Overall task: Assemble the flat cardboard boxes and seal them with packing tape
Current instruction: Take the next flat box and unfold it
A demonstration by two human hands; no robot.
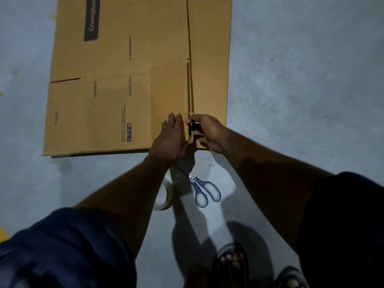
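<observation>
Crompton CEILING FAN box, left hand pressing flat, right hand grip unclear

Warehouse-like space, bare grey concrete floor

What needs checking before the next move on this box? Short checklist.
1. Cardboard box lying flat on the floor: ok.
2. Left hand pressing the panel beside the seam, fingers straight: ok.
3. Right hand pinching the box's near edge at the seam: ok. Tape in that pinch: cannot tell.
4. Tape laid along the seam: cannot tell, none plainly visible.
5. Tape roll on the floor beside the left forearm, clear strip leading toward the box: ok.
6. Scissors on the floor just short of the hands: ok.
</observation>
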